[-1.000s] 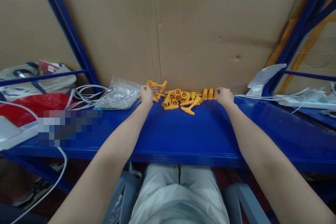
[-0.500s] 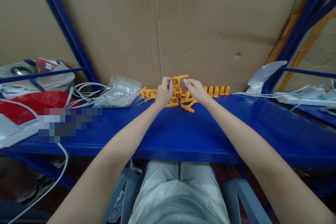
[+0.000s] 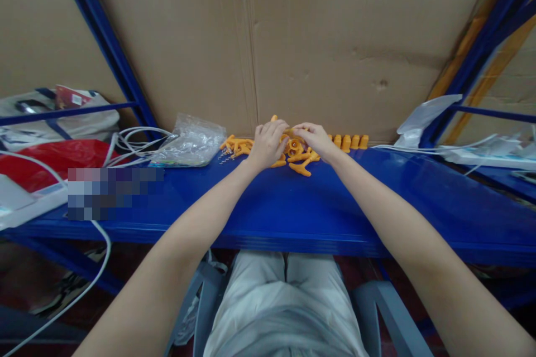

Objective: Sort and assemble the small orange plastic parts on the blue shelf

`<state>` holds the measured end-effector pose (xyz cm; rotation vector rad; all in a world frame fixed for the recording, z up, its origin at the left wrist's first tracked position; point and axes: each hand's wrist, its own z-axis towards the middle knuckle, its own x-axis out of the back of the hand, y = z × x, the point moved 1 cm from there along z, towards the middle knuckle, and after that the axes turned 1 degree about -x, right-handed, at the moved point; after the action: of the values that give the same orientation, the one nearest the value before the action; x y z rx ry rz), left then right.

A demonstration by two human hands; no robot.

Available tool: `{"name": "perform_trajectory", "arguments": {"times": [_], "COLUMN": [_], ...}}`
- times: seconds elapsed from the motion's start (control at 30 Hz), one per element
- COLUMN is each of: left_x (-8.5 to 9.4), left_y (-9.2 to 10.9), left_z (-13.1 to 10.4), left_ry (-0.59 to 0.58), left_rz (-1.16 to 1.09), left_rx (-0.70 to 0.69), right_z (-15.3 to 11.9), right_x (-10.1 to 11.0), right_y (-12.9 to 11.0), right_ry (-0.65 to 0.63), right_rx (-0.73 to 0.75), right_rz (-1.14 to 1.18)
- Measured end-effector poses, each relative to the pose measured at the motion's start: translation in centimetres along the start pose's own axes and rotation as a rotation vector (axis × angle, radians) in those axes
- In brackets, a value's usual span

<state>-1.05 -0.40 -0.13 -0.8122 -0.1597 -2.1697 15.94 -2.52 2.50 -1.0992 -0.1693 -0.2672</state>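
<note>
My left hand (image 3: pixel 268 144) is closed around an orange plastic piece (image 3: pixel 274 118), whose tip sticks up above the fingers. Close by on the right, my right hand (image 3: pixel 312 138) has its fingers pinched at the same piece or another orange part; which one is hard to tell. Below and between both hands lie orange ring-shaped parts (image 3: pixel 294 148) and an orange T-shaped handle (image 3: pixel 300 169). More orange pieces (image 3: pixel 240 146) are heaped left of my left hand, beside small metal spirals (image 3: pixel 225 157). Upright orange pieces (image 3: pixel 347 143) form a row on the right.
A clear plastic bag (image 3: pixel 192 142), white cables (image 3: pixel 140 139) and a red bag (image 3: pixel 58 164) lie on the left of the blue table (image 3: pixel 288 212). Cardboard (image 3: pixel 326 39) stands behind. A white power strip (image 3: pixel 481 156) is at the right.
My left hand has turned over the orange piece it was holding up, and its fingers now cover most of it. The ring end is no longer in plain view. The camera view has shifted slightly.
</note>
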Motion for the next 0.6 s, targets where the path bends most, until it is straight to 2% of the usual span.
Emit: {"name": "perform_trajectory", "arguments": {"times": [0.2, 0.3, 0.43, 0.6], "left_x": [-0.5, -0.8, -0.6, -0.2], "left_y": [-0.9, -1.0, -0.8, -0.7], "left_z": [0.0, 0.0, 0.0, 0.0], "left_ry": [-0.107, -0.123, -0.156, -0.262], "left_rz": [-0.042, -0.071, -0.040, -0.022], "left_rx": [-0.024, -0.056, -0.030, -0.036], "right_z": [-0.2, -0.1, 0.1, 0.3], "right_x": [0.2, 0.3, 0.6, 1.4], "right_y": [0.2, 0.6, 1.2, 1.8], "right_ry": [-0.031, -0.050, -0.077, -0.236], "right_rx": [-0.054, -0.059, -0.036, 0.029], "right_rz": [0.035, 0.064, 0.078, -0.033]}}
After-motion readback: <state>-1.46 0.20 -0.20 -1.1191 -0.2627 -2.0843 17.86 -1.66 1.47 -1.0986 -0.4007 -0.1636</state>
